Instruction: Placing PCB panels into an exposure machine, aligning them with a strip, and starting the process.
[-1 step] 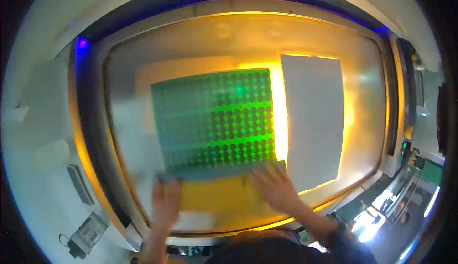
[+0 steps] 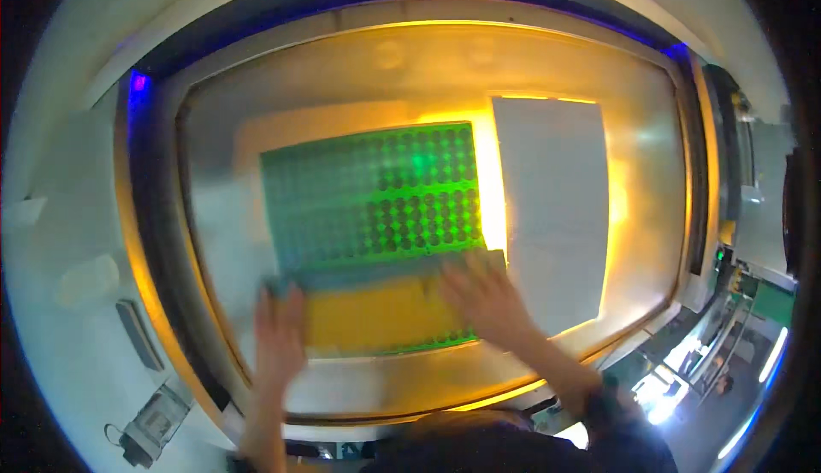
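Note:
A green panel with rows of dark round spots lies on the glowing yellow-lit surface. Across its near part stretches a yellow strip, with a dark grey-blue far edge. My left hand is at the strip's left end, fingers pointing away from me. At the right end, my right hand has its fingers over the grey edge, and a corner shows beyond them. Both hands seem to grip the strip, though blur hides the exact hold. A narrow green band shows below the strip's near edge.
Right of the panel lies a plain grey-white sheet, with bright light along its edges. A raised dark frame surrounds the lit surface. Outside it on the left are a dark narrow block and a clear container.
Both hands and the yellow strip have moved away from me over the green panel. The nearest spotted block is now covered, and a green band shows at the near edge. The view has shifted slightly.

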Action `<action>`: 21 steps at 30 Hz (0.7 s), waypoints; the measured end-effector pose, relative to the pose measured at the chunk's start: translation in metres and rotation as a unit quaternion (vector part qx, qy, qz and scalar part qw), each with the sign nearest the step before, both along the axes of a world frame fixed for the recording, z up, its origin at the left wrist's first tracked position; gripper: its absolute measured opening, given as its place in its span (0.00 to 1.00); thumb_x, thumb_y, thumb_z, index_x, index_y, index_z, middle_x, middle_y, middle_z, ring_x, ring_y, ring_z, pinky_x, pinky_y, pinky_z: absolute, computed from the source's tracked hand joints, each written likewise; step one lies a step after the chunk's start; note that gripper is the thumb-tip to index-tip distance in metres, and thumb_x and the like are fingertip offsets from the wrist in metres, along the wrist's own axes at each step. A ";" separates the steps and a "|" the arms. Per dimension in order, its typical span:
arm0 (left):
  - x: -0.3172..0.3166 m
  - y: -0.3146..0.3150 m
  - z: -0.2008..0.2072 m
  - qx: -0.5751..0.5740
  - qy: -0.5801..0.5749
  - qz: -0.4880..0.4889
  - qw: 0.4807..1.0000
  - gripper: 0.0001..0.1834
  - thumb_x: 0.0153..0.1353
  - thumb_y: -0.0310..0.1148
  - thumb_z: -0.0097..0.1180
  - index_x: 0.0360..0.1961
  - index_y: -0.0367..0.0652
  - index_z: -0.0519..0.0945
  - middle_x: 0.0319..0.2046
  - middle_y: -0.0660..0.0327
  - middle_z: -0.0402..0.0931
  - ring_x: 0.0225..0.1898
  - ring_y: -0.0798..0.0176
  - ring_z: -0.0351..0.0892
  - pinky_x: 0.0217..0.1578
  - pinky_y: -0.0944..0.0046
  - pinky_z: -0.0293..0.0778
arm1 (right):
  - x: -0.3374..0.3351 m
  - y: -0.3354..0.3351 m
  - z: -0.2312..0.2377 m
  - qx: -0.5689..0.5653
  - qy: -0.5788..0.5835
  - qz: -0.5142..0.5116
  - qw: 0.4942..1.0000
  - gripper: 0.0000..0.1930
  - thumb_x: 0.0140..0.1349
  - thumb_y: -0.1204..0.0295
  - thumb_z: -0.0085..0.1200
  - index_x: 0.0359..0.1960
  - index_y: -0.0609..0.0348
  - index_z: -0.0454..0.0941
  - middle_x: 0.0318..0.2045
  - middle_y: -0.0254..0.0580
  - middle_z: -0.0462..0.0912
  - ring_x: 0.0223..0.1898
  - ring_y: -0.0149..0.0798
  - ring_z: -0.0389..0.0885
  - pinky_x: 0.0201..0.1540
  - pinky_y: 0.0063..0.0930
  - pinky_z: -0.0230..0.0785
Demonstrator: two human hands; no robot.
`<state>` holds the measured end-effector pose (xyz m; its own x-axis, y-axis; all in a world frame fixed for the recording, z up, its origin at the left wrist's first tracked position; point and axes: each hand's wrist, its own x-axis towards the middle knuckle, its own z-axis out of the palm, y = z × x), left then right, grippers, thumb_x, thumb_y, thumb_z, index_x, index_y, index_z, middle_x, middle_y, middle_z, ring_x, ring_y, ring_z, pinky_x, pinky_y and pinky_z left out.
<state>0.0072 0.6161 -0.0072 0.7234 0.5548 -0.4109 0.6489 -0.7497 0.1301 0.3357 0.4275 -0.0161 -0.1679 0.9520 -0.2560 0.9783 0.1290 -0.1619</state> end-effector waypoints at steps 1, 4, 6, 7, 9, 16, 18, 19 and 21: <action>0.040 0.048 -0.009 0.034 0.051 -0.038 0.997 0.34 0.54 0.23 0.52 0.66 0.37 0.66 0.69 0.52 0.60 0.70 0.34 0.53 0.70 0.41 0.52 | 0.035 0.047 -0.013 0.023 -0.010 -0.013 1.000 0.33 0.55 0.63 0.56 0.66 0.47 0.66 0.67 0.40 0.66 0.68 0.58 0.60 0.68 0.57 0.55; 0.159 0.152 -0.014 0.165 -0.161 0.001 0.973 0.42 0.50 0.18 0.57 0.69 0.44 0.62 0.69 0.57 0.61 0.68 0.35 0.56 0.68 0.49 0.60 | 0.145 0.165 -0.035 0.159 -0.102 -0.061 0.980 0.30 0.56 0.74 0.50 0.65 0.49 0.68 0.68 0.36 0.67 0.67 0.48 0.65 0.65 0.50 0.61; 0.212 0.191 -0.009 0.147 -0.135 -0.015 0.980 0.42 0.49 0.19 0.58 0.69 0.44 0.62 0.68 0.56 0.62 0.67 0.35 0.59 0.67 0.48 0.60 | 0.190 0.197 -0.034 0.194 -0.062 -0.136 0.970 0.35 0.55 0.75 0.55 0.68 0.44 0.64 0.69 0.37 0.66 0.67 0.49 0.65 0.67 0.48 0.59; 0.224 0.192 -0.007 0.139 -0.106 -0.003 0.985 0.42 0.49 0.19 0.58 0.69 0.44 0.62 0.68 0.56 0.62 0.67 0.35 0.59 0.67 0.48 0.60 | 0.200 0.199 -0.034 0.156 -0.064 -0.142 0.975 0.37 0.54 0.74 0.57 0.69 0.43 0.62 0.69 0.37 0.65 0.68 0.49 0.64 0.67 0.48 0.59; 0.234 0.188 -0.006 0.103 -0.099 0.035 0.989 0.42 0.48 0.19 0.57 0.68 0.44 0.63 0.67 0.56 0.64 0.65 0.34 0.61 0.67 0.45 0.60 | 0.203 0.189 -0.030 0.116 -0.086 -0.161 0.976 0.40 0.53 0.72 0.59 0.70 0.40 0.60 0.70 0.34 0.64 0.69 0.47 0.62 0.68 0.51 0.57; 0.113 0.013 0.011 0.074 -0.145 -0.045 0.986 0.40 0.48 0.20 0.56 0.66 0.39 0.64 0.64 0.48 0.66 0.64 0.35 0.63 0.68 0.43 0.57 | 0.093 0.000 0.000 0.091 -0.087 -0.095 0.988 0.31 0.59 0.69 0.54 0.67 0.41 0.64 0.66 0.37 0.68 0.64 0.47 0.67 0.62 0.54 0.63; 0.042 -0.093 0.027 -0.077 -0.048 -0.033 0.995 0.35 0.54 0.27 0.53 0.66 0.39 0.65 0.62 0.45 0.69 0.64 0.35 0.63 0.68 0.43 0.55 | 0.047 -0.102 0.025 -0.133 0.111 -0.097 0.980 0.32 0.56 0.70 0.56 0.65 0.44 0.65 0.63 0.45 0.69 0.60 0.51 0.70 0.60 0.56 0.61; 0.021 -0.144 0.028 -0.215 0.078 0.049 0.972 0.33 0.55 0.28 0.51 0.65 0.39 0.67 0.61 0.45 0.70 0.65 0.35 0.63 0.69 0.42 0.55 | 0.025 -0.155 0.040 -0.117 0.145 -0.008 0.982 0.33 0.55 0.70 0.58 0.66 0.44 0.64 0.63 0.46 0.69 0.61 0.55 0.70 0.61 0.59 0.60; -0.023 -0.211 0.033 -0.112 0.012 -0.178 0.978 0.32 0.53 0.28 0.53 0.63 0.39 0.70 0.61 0.46 0.70 0.65 0.36 0.64 0.69 0.41 0.54 | -0.011 -0.231 0.058 -0.124 0.126 0.004 0.984 0.33 0.58 0.67 0.55 0.68 0.49 0.62 0.66 0.47 0.66 0.65 0.60 0.67 0.64 0.61 0.58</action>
<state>-0.0159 0.4049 0.0262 0.8433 0.1633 -0.5120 0.3560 -0.8834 0.3047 0.3250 0.1967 0.0414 -0.2621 0.8644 -0.4290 0.9025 0.0622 -0.4261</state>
